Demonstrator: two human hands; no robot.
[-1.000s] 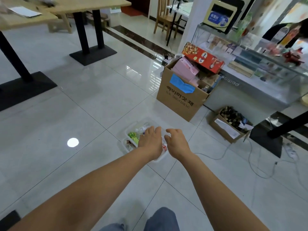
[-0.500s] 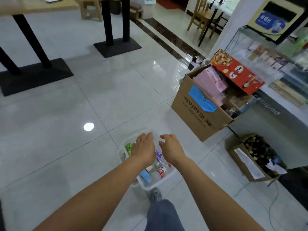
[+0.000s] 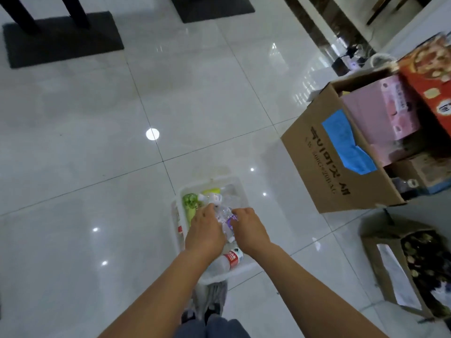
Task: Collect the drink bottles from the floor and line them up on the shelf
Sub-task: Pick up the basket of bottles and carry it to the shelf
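Observation:
A white plastic bin (image 3: 220, 181) on the tiled floor holds several drink bottles. Among them are a green one (image 3: 191, 203), a clear one with a red label (image 3: 231, 257) and a clear one with a purple label (image 3: 227, 220). Both my hands are down inside the bin. My left hand (image 3: 204, 231) lies over the bottles left of the purple-labelled one, its fingers bent downward and their grip hidden. My right hand (image 3: 249, 228) has its fingers curled against that bottle's right side.
A large open cardboard box (image 3: 329, 167) of pink and red packages stands to the right. A smaller box (image 3: 388, 272) sits nearer at the right. Black table bases (image 3: 61, 37) stand at the far left. My shoe (image 3: 212, 297) is just behind the bin.
I have bent lower and closer to the bin. Both hands dropped from above the bin down onto the bottles, closing in on the purple-labelled one.

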